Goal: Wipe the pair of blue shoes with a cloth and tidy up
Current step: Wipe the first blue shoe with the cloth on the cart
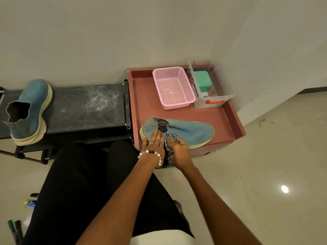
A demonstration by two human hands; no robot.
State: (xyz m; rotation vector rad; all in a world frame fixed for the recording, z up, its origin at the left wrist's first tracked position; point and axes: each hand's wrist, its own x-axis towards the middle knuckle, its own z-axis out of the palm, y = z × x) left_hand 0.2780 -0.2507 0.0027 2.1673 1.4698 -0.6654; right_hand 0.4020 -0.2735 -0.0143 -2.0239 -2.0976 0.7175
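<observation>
One blue shoe [187,130] lies on its side at the front edge of a low pink tray table [228,119], toe pointing right. My left hand [154,143] rests flat on its heel end with straight fingers. My right hand [177,147] grips a striped grey-blue cloth [169,138] against the shoe's side near the opening. The other blue shoe [30,110] stands upright on the dark shoe rack [85,106] at the left, apart from both hands.
A pink plastic basket [174,87] and a clear storage box [212,85] holding a green case stand at the back of the tray table. Walls close in behind and to the right. My dark-trousered legs fill the foreground; pens lie on the floor at bottom left.
</observation>
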